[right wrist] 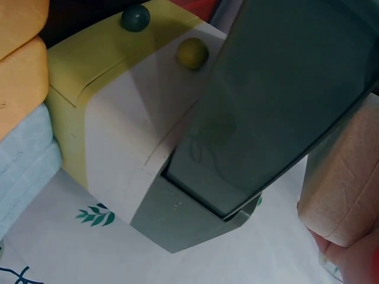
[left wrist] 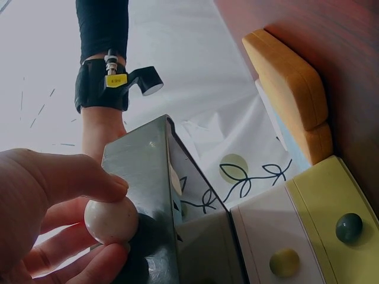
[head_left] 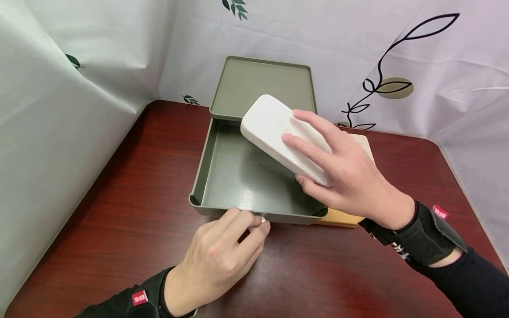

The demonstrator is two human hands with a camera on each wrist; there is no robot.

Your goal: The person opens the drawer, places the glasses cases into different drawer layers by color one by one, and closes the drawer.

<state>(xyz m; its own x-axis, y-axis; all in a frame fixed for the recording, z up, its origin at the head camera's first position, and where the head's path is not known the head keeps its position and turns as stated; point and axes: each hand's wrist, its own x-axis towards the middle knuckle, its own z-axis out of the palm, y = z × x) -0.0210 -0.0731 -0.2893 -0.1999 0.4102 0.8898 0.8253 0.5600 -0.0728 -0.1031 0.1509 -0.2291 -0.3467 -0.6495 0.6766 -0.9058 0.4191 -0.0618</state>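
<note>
A grey-green drawer (head_left: 246, 176) is pulled out from a small cabinet (head_left: 266, 84), and no item shows inside it. My left hand (head_left: 222, 254) pinches the drawer's round white knob (left wrist: 111, 220) between thumb and fingers. Over the open drawer, my right hand (head_left: 350, 172) grips a white oblong case (head_left: 274, 132), shaped like a glasses case, with fingers across its top and thumb along its near side. The case is tilted, its far end pointing up and left in the head view. Its side (right wrist: 340, 183) also appears at the right wrist view's edge.
Below the open drawer are a white drawer with a yellow knob (right wrist: 193, 54) and a yellow-green drawer with a dark green knob (right wrist: 135, 18). Orange cases (left wrist: 290, 77) and light blue ones (right wrist: 26, 160) lie beside the cabinet. Patterned white cloth (head_left: 338, 53) hangs behind the brown table (head_left: 159, 176).
</note>
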